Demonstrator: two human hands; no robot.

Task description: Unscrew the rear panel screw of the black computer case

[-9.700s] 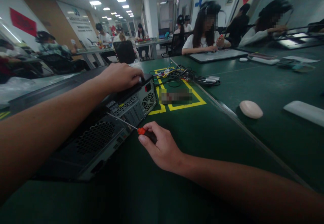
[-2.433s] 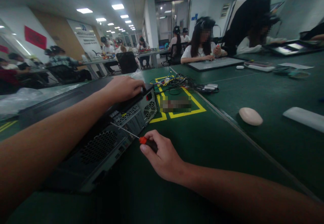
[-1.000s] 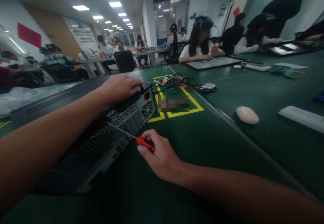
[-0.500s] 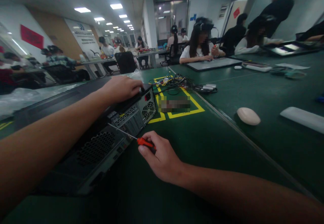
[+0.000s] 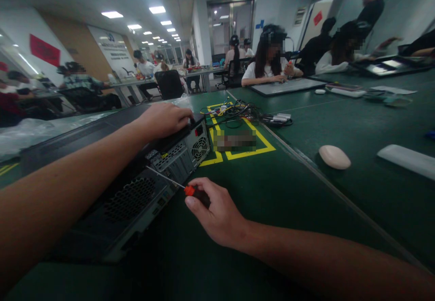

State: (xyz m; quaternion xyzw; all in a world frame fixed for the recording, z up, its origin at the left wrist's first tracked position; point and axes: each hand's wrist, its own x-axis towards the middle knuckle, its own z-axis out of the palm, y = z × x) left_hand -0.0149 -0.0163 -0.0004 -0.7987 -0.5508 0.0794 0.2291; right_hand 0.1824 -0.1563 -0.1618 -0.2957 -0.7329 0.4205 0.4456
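Observation:
A black computer case (image 5: 131, 201) lies on the green table at the left, its metal rear panel with vents and ports turned toward me. My right hand (image 5: 215, 208) grips the red and black handle of a screwdriver (image 5: 189, 190). The thin shaft runs up and left, its tip at the edge of the rear panel above the large honeycomb vent. My left hand (image 5: 168, 120) rests on top of the case near its far rear corner, fingers bent over a small black part there. Whether those fingers pinch that part is hard to see.
Tangled cables (image 5: 244, 110) lie beyond the case, by yellow tape (image 5: 249, 152) and a pixelated object (image 5: 236, 141). A pale mouse (image 5: 335, 157) and a white bar (image 5: 408, 160) are at the right. Plastic wrap (image 5: 20, 135) lies at the left. People sit at tables behind.
The screwdriver handle has rotated in my right hand, showing less red. My left hand stays on the case. In the background, a standing person has shifted.

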